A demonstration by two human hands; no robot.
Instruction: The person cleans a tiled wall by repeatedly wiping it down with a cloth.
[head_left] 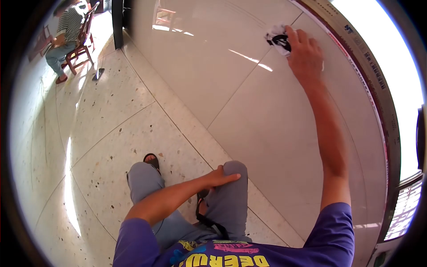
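Observation:
At the upper right, my right hand (306, 55) is closed over a crumpled white cloth (279, 39) with black markings. It presses the cloth against the glossy, pale tiled wall (267, 115), near a tile joint. My right arm is stretched far out along the wall. Lower down, my left hand (223, 176) lies on my bent knee in grey trousers (229, 209), thumb extended and holding nothing. Some of its fingers are partly hidden.
A brown-framed edge (373, 66) with printed lettering runs down the right, beside bright light. Speckled floor tiles (120, 147) spread left. Further back, a person (69, 31) sits on a wooden chair (84, 38), with a dark flat object (98, 74) on the floor nearby.

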